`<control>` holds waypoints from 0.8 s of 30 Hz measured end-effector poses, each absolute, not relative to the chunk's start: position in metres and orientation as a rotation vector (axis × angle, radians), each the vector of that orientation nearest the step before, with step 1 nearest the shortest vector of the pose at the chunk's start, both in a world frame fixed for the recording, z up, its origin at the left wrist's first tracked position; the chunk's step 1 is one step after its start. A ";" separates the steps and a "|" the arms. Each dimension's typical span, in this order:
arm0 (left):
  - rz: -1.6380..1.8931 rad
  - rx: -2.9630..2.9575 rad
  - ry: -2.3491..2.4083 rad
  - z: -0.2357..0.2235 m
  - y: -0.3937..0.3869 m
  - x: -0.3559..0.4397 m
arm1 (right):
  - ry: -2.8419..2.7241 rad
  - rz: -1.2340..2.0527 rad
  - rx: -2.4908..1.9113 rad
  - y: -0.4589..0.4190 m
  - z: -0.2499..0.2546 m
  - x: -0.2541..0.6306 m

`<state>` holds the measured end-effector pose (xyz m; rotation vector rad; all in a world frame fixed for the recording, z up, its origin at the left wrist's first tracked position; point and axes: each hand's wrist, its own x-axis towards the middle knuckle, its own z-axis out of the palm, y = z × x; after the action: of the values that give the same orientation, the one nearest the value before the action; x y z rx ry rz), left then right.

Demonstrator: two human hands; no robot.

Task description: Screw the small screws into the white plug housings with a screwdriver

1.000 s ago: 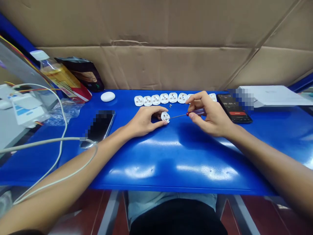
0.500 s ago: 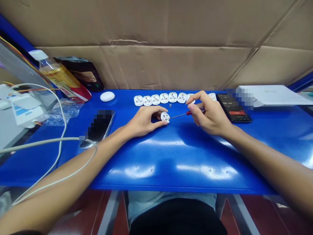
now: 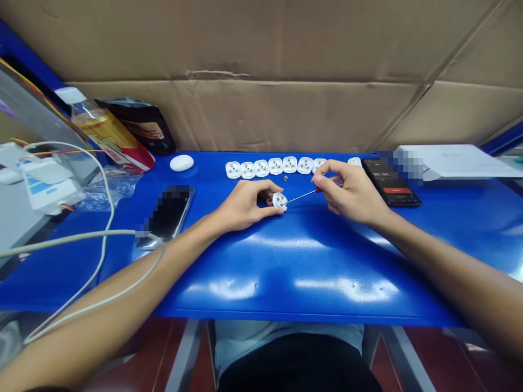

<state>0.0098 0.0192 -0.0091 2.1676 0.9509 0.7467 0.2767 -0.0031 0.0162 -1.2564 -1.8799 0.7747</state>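
Note:
My left hand [image 3: 247,206] grips a small round white plastic piece [image 3: 280,200] with metal parts on its face, pinched between thumb and fingers just above the blue table. In my right hand [image 3: 353,190] is a screwdriver [image 3: 301,196] with a red handle, its thin shaft pointing left. The tip meets the lower part of the white piece's face. Behind my hands, several white square parts with rounded corners [image 3: 275,165] and metal bits inside stand in a row. A few tiny metal screws [image 3: 286,178] lie just in front of that row.
On the right are a dark phone [image 3: 392,190] showing a timer and a white box [image 3: 461,160]. Leftward lie another phone [image 3: 169,212], a white oval case [image 3: 182,163], a bottle [image 3: 110,136] and a dark pouch [image 3: 143,125]. A white cable [image 3: 107,218] crosses over my left forearm.
My right fingers have curled closer around the screwdriver handle. The white piece has shifted slightly right and down in view, with the screwdriver tip still on it.

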 end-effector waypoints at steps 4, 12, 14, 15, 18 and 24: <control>0.722 2.218 0.944 -0.007 0.023 0.005 | -1.909 0.883 -1.152 -0.003 0.016 0.280; 0.692 2.217 0.939 -0.004 0.025 0.003 | -1.972 1.008 -1.136 -0.004 0.019 0.284; 0.655 2.268 0.935 -0.003 0.026 0.002 | -1.880 1.012 -1.108 0.000 0.014 0.284; 0.637 2.299 0.933 -0.003 0.026 0.001 | -1.813 0.992 -1.088 0.003 0.010 0.283; 0.618 2.366 0.917 -0.003 0.027 -0.002 | -1.673 0.883 -1.130 0.012 -0.004 0.283; 0.621 2.404 0.928 -0.002 0.027 -0.001 | -1.667 0.789 -1.224 0.022 -0.023 0.288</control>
<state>-0.0012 0.0270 -0.0021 2.4038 0.9283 0.6207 0.2877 0.0223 -0.0226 -1.2244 -1.6674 0.7888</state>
